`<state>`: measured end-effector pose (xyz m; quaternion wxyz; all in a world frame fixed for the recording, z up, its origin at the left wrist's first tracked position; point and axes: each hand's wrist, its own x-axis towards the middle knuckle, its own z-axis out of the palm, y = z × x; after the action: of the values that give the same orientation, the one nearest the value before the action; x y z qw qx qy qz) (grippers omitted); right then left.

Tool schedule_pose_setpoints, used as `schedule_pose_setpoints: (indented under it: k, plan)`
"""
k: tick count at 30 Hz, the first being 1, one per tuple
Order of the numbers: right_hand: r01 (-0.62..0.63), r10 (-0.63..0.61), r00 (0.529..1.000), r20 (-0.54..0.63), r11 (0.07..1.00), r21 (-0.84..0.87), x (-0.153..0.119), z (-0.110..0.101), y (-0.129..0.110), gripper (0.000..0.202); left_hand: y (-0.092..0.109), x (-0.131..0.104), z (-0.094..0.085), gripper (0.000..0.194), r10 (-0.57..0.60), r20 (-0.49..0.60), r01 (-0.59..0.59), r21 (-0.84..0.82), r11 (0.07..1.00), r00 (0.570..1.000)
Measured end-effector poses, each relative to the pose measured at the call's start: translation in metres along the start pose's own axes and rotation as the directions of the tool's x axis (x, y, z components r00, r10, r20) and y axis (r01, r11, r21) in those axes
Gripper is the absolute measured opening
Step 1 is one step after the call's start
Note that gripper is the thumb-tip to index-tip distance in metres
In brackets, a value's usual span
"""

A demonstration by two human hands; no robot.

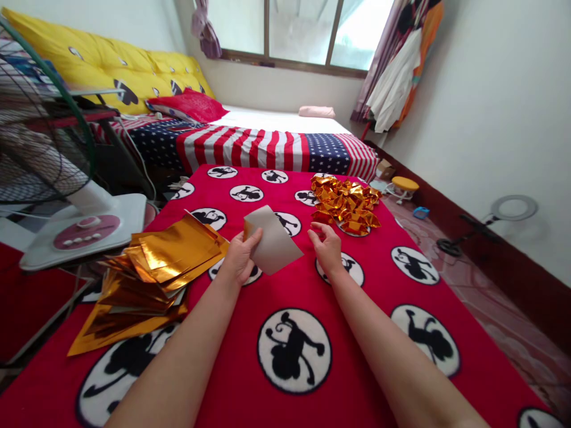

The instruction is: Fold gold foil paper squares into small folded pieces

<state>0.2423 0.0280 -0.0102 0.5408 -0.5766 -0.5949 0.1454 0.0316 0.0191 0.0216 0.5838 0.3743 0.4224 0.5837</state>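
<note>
My left hand (pixel 243 252) pinches a sheet of foil paper (pixel 274 246) at its left edge, thumb on top. The sheet's pale grey back faces me, and a sliver of gold shows by the thumb. To its right, my right hand (pixel 327 245) is raised over the red cloth with fingers bent and apart, holding nothing. Left of my left hand lies a fanned stack of gold foil sheets (pixel 178 252). Beyond my right hand sits a heap of folded gold foil pieces (pixel 345 202).
A red cloth with monkey prints (pixel 366 333) covers the surface. At the left stands a fan (pixel 84 229). Behind is a bed with a flag-patterned cover (pixel 250 148). A ring light (pixel 515 208) and a yellow-topped stool (pixel 405 183) stand on the floor at right.
</note>
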Motion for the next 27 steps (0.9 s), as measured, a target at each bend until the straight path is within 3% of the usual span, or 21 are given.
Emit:
schedule_pose_setpoints:
  k: [3, 6, 9, 10, 12, 14, 16, 18, 21, 23, 25, 27]
  plan:
    - [-0.049, 0.021, 0.991, 0.130, 0.975, 0.218, -0.026, 0.007, -0.022, 0.057, -0.004, -0.009, 0.003, 0.058, -0.196, 0.179, 0.200, -0.004, 0.980, 0.964]
    - [0.143, -0.163, 0.978, 0.130, 0.978, 0.152, -0.044, 0.005, -0.041, 0.072, -0.009, -0.011, -0.002, 0.062, -0.214, 0.236, 0.195, 0.100, 0.976, 0.948]
    - [0.357, -0.360, 0.906, 0.223, 0.933, 0.051, -0.048, -0.004, -0.045, 0.046, -0.017, -0.004, -0.008, 0.068, -0.034, 0.071, 0.007, 0.350, 0.937, 0.997]
    - [0.409, -0.405, 0.875, 0.264, 0.912, 0.045, -0.047, -0.007, -0.044, 0.039, -0.019, -0.002, -0.010, 0.073, 0.081, 0.018, -0.080, 0.455, 0.887, 0.997]
    - [0.447, -0.440, 0.842, 0.312, 0.893, 0.055, -0.045, -0.012, -0.038, 0.032, -0.020, 0.002, -0.014, 0.079, 0.286, 0.026, -0.244, 0.599, 0.763, 0.958]
    - [0.403, -0.400, 0.855, 0.330, 0.913, 0.062, -0.044, -0.016, -0.033, 0.024, -0.017, 0.003, -0.018, 0.067, 0.457, 0.111, -0.404, 0.674, 0.618, 0.883]
    - [0.292, -0.286, 0.900, 0.330, 0.956, 0.034, -0.046, -0.017, -0.028, 0.016, -0.011, 0.001, -0.022, 0.055, 0.482, 0.261, -0.514, 0.678, 0.525, 0.836]
    - [0.147, -0.137, 0.941, 0.310, 0.989, -0.011, -0.048, -0.016, -0.026, 0.013, -0.005, -0.003, -0.024, 0.055, 0.351, 0.417, -0.545, 0.656, 0.522, 0.838]
    - [-0.001, 0.005, 0.966, 0.257, 1.000, -0.015, -0.047, -0.012, -0.024, 0.017, 0.000, -0.007, -0.023, 0.049, 0.151, 0.583, -0.575, 0.663, 0.479, 0.798]
    - [-0.034, 0.036, 0.973, 0.227, 0.999, -0.013, -0.044, -0.008, -0.023, 0.017, -0.001, -0.007, -0.019, 0.036, 0.117, 0.610, -0.595, 0.683, 0.423, 0.783]
    - [-0.054, 0.070, 0.980, 0.187, 0.994, -0.093, -0.041, -0.003, -0.023, 0.015, -0.005, -0.005, -0.015, 0.020, 0.134, 0.575, -0.577, 0.721, 0.384, 0.807]
    - [-0.075, 0.102, 0.988, 0.117, 0.973, -0.218, -0.037, 0.002, -0.023, 0.013, -0.012, -0.003, -0.010, 0.018, 0.168, 0.515, -0.540, 0.771, 0.339, 0.841]
